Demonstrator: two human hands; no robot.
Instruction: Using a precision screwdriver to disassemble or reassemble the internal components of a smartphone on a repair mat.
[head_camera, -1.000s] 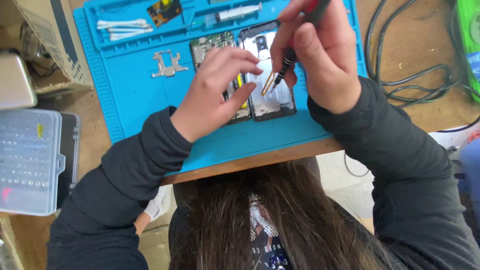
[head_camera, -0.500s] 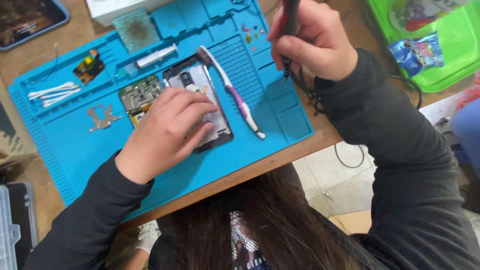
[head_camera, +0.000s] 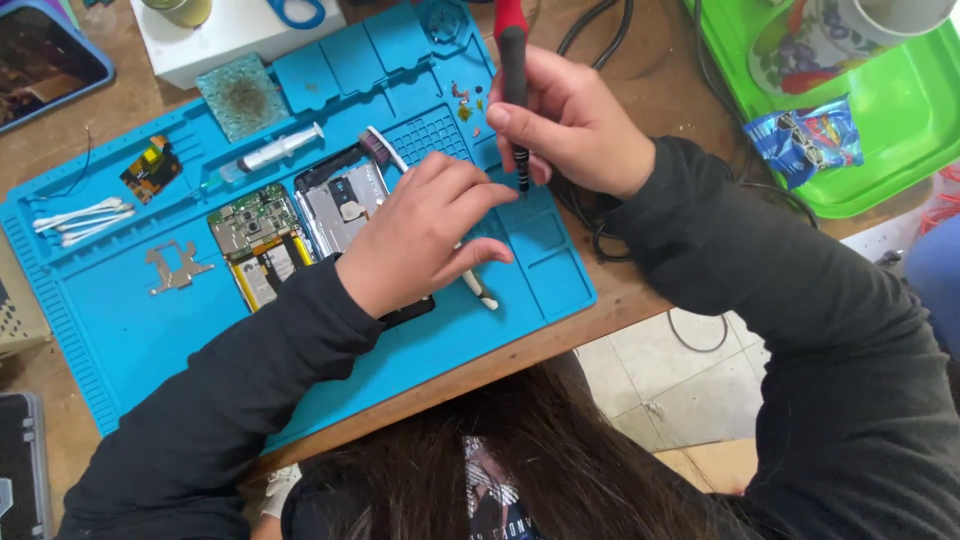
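My right hand (head_camera: 575, 125) grips a red and black screwdriver (head_camera: 513, 70) held upright, its tip down on the blue work mat (head_camera: 130, 330) near some tiny screws (head_camera: 464, 97). My left hand (head_camera: 420, 235) reaches across an opened phone (head_camera: 340, 200), its fingertips at the screwdriver tip; whether they pinch anything is hidden. A toothbrush (head_camera: 385, 150) lies partly under that hand. Left of the phone sits a circuit board with a battery (head_camera: 255, 240).
On the mat lie a syringe (head_camera: 265, 155), cotton swabs (head_camera: 80, 218), a metal bracket (head_camera: 175, 265) and a small chip (head_camera: 152, 170). A green tray (head_camera: 900, 150) with a snack packet (head_camera: 805, 135) stands at right. Cables (head_camera: 590, 215) run off the table edge.
The view has shifted so the mat sits further left. My right hand lowered the screwdriver tip to the mat, and my left hand stretched its fingers toward the tip.
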